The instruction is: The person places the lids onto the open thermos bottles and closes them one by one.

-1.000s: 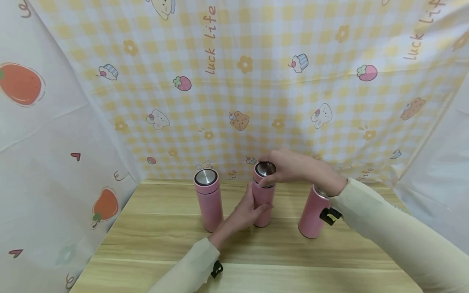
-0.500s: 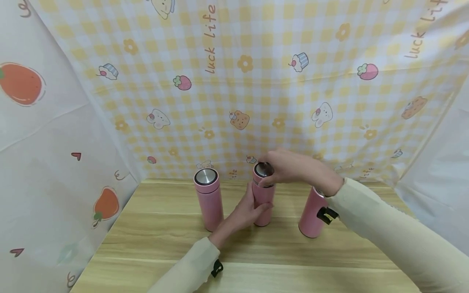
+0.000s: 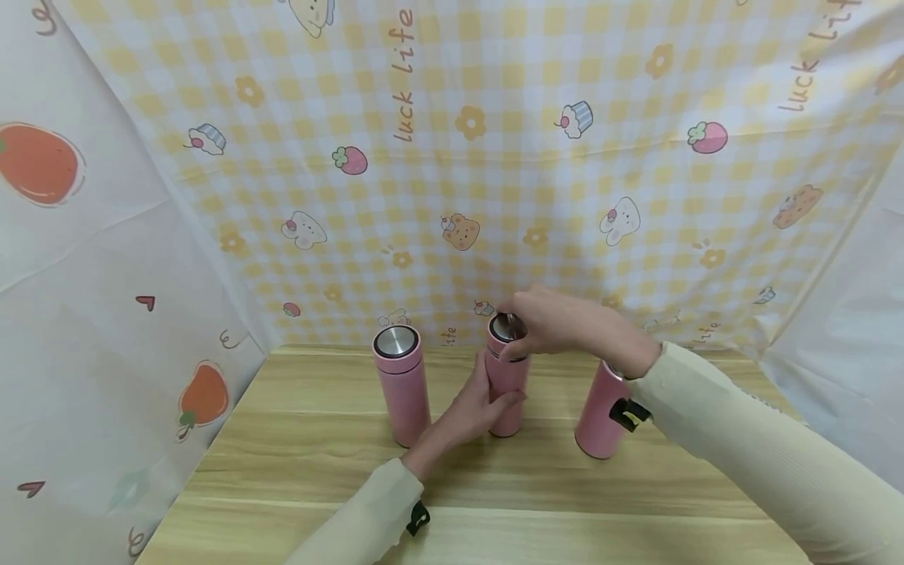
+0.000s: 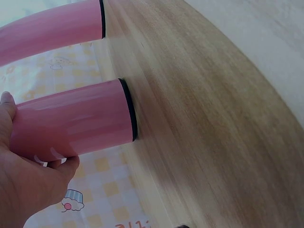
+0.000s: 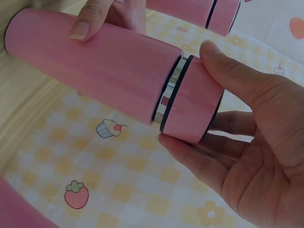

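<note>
A pink thermos flask stands upright on the table in the middle of the head view. My left hand grips its body, with the thumb across the front. Above it, my right hand holds the flask's pink lid, which has a silver top. In the right wrist view, thumb and fingers lie on opposite sides of the lid, and a shiny silver band shows between lid and body. The left wrist view shows the flask's black-edged base against the wood.
To the left stands another pink flask, lidded with a silver-topped cap. A third pink flask stands at the right, its top mostly hidden behind my right forearm. Behind the wooden table hangs a yellow checked cloth.
My right wrist and sleeve have shifted slightly left, while the fingers stay on the lid. The left hand and all the flasks keep their places.
</note>
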`<action>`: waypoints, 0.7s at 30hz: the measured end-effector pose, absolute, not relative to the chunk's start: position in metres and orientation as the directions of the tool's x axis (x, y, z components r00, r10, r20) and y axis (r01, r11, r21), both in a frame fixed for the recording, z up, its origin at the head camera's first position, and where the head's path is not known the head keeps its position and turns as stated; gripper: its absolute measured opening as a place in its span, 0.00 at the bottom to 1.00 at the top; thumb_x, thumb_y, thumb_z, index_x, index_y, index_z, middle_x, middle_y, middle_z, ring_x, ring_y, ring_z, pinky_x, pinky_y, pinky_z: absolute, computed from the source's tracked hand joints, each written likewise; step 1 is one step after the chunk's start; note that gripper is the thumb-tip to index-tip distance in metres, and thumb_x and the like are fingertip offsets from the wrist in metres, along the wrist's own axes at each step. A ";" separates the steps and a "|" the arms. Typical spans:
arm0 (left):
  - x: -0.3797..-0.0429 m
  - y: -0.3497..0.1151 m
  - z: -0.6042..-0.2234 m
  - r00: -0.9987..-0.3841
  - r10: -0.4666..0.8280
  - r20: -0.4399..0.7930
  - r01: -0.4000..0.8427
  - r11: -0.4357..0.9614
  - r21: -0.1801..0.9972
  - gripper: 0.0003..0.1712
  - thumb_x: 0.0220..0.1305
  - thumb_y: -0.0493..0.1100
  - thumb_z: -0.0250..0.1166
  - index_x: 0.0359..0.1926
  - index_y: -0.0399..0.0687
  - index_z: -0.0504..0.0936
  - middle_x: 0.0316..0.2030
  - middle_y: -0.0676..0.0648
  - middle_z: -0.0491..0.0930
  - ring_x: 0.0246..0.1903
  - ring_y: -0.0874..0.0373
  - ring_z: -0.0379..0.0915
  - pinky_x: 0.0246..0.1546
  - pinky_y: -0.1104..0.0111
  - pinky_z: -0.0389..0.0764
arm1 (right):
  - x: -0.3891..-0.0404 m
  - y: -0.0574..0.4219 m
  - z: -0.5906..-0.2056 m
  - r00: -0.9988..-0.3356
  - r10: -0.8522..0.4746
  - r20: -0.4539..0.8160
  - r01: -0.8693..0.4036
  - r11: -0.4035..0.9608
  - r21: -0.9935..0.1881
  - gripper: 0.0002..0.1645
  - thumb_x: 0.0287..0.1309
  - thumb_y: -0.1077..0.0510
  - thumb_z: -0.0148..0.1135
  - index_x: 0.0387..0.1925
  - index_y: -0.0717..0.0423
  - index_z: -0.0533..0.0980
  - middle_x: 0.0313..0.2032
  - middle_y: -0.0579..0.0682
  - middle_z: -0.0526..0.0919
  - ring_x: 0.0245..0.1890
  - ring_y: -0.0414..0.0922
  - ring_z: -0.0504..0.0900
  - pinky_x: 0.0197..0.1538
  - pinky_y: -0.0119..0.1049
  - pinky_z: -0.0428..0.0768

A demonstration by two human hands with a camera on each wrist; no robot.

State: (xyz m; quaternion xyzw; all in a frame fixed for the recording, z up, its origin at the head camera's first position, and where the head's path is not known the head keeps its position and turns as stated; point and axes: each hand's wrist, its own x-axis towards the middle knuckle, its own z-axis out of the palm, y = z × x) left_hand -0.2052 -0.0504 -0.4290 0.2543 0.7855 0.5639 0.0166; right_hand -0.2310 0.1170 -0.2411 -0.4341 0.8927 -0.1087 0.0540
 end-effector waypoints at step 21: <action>-0.204 -0.049 -0.430 -0.892 0.400 0.210 0.335 0.274 0.902 0.46 0.71 0.49 0.67 0.75 0.51 0.45 0.65 0.48 0.64 0.63 0.59 0.66 0.64 0.58 0.68 | -0.236 0.123 -0.232 -0.519 -0.844 -0.134 -0.801 0.535 -0.269 0.40 0.52 0.68 0.77 0.67 0.52 0.75 0.51 0.47 0.83 0.41 0.40 0.80 0.42 0.36 0.80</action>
